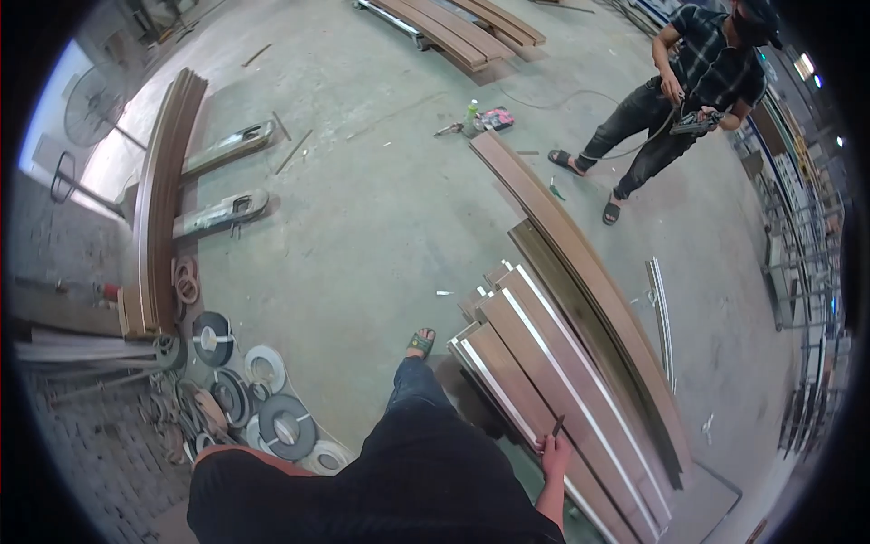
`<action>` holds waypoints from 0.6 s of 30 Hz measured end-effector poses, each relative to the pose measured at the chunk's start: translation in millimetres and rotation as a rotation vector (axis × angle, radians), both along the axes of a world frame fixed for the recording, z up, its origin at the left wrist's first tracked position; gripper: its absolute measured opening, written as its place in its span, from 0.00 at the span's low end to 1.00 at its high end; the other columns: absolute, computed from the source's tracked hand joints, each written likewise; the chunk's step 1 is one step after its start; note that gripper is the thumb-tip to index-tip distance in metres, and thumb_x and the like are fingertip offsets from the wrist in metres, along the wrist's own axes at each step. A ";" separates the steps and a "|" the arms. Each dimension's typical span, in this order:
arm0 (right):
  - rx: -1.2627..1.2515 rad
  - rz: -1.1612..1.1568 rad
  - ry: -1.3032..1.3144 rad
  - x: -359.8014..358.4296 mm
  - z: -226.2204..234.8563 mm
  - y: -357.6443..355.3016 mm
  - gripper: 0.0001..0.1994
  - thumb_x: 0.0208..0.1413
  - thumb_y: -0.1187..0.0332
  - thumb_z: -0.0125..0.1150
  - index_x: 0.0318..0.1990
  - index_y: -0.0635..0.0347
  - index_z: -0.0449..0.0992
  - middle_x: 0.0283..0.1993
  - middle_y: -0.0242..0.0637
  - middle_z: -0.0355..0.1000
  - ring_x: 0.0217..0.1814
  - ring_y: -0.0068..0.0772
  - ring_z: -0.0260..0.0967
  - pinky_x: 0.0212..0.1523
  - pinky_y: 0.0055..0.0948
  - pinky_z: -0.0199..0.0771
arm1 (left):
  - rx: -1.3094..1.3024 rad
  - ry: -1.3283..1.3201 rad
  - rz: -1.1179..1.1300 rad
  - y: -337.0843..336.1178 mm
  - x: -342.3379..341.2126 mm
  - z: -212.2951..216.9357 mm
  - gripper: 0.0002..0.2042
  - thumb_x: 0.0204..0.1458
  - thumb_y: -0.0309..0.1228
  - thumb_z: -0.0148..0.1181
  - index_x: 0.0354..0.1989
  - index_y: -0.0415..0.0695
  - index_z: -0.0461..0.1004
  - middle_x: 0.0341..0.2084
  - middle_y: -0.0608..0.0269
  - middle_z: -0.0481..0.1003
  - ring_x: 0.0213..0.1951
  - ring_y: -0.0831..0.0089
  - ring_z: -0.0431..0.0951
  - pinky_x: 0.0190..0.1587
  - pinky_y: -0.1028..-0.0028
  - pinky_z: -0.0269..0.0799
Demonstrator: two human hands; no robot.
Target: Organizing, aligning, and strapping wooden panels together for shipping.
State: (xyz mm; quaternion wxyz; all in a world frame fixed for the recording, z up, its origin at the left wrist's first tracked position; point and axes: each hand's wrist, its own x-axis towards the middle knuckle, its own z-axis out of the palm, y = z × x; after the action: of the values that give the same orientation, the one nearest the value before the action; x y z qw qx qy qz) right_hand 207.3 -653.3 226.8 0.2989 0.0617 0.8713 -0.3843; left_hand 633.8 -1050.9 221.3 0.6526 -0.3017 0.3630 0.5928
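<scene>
My right hand is closed around a small tool with a dark, pointed blade, which looks like a knife. It is held over the near part of a stack of long brown boards with white strips along their edges. Whether the blade touches a board, I cannot tell. My left hand is out of the picture; only a bit of my left arm shows beside my dark shirt.
Longer brown panels lie right of the stack. Another person stands beyond, holding a corded tool. At left are rolls of edging strip, a pallet jack with upright boards, and a fan.
</scene>
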 end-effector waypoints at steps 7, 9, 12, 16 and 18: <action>-0.003 0.026 -0.064 34.7 8.3 -66.3 0.12 0.65 0.66 0.52 0.40 0.67 0.78 0.30 0.39 0.80 0.29 0.25 0.77 0.31 0.25 0.74 | -0.031 -0.096 -0.015 -79.2 -26.4 -0.6 0.38 0.52 0.48 0.66 0.66 0.39 0.61 0.59 0.55 0.70 0.58 0.60 0.71 0.57 0.61 0.70; 0.010 0.009 -0.102 42.1 0.8 -66.6 0.13 0.65 0.66 0.52 0.41 0.68 0.77 0.29 0.40 0.79 0.27 0.27 0.76 0.30 0.25 0.74 | -0.057 -0.103 0.025 -86.5 -42.3 4.1 0.38 0.52 0.48 0.66 0.66 0.39 0.60 0.60 0.55 0.69 0.58 0.60 0.70 0.57 0.61 0.70; -0.024 -0.072 -0.106 54.1 -15.3 -49.5 0.12 0.65 0.66 0.51 0.39 0.68 0.76 0.28 0.42 0.78 0.25 0.28 0.76 0.27 0.26 0.73 | 0.493 0.259 -0.454 -158.8 -163.2 41.6 0.44 0.45 0.56 0.70 0.68 0.48 0.59 0.60 0.54 0.68 0.57 0.52 0.72 0.55 0.46 0.69; -0.113 -0.287 -0.098 53.5 -47.3 -25.3 0.10 0.65 0.67 0.49 0.36 0.65 0.71 0.28 0.43 0.78 0.24 0.29 0.76 0.21 0.24 0.71 | -0.136 0.505 -0.701 -185.8 -236.6 79.4 0.46 0.44 0.60 0.68 0.66 0.42 0.61 0.56 0.48 0.72 0.54 0.57 0.74 0.47 0.52 0.77; -0.133 -0.346 -0.097 56.5 -58.0 -24.8 0.10 0.65 0.66 0.49 0.37 0.65 0.71 0.28 0.42 0.78 0.23 0.29 0.75 0.21 0.24 0.71 | -0.573 0.742 -0.731 -200.6 -265.7 59.8 0.45 0.45 0.63 0.64 0.64 0.40 0.63 0.55 0.44 0.72 0.54 0.53 0.74 0.51 0.56 0.75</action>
State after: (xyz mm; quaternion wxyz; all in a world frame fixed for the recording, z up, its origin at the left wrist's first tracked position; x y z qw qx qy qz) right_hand 263.8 -678.1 168.8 0.2736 0.2092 0.8049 -0.4833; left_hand 368.1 -1251.5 281.1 0.5364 -0.0939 0.7927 0.2739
